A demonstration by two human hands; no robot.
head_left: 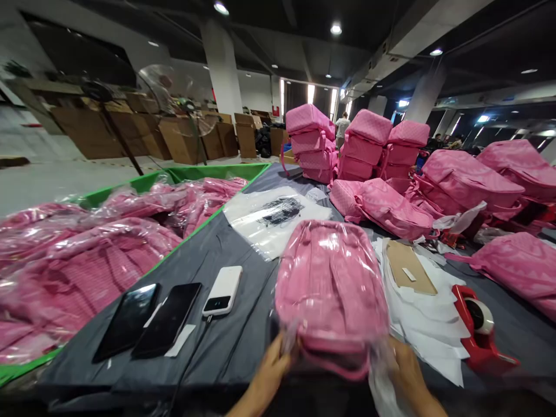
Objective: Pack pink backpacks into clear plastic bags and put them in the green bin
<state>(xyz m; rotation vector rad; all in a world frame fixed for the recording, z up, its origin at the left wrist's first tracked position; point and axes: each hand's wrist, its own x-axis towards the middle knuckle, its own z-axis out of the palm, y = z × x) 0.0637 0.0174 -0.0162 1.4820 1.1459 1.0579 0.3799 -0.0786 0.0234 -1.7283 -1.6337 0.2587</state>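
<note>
A pink backpack [332, 284] lies at the front edge of the table inside a clear plastic bag [377, 353], straps side up. The bag's open end faces me, and a loop of the backpack sticks out there. My left hand [278, 356] is closed on the bag's edge at the near left corner. At the near right corner my right hand [399, 362] grips the loose plastic, its fingers partly hidden by the film.
Left of the backpack lie a white power bank [223, 289] with a cable and two black phones [167, 319]. A red tape dispenser [482, 336] and white paper sheets [428, 315] are on the right. Pink backpacks [367, 136] stand stacked behind; a green-edged bin [174, 255] holds bagged ones.
</note>
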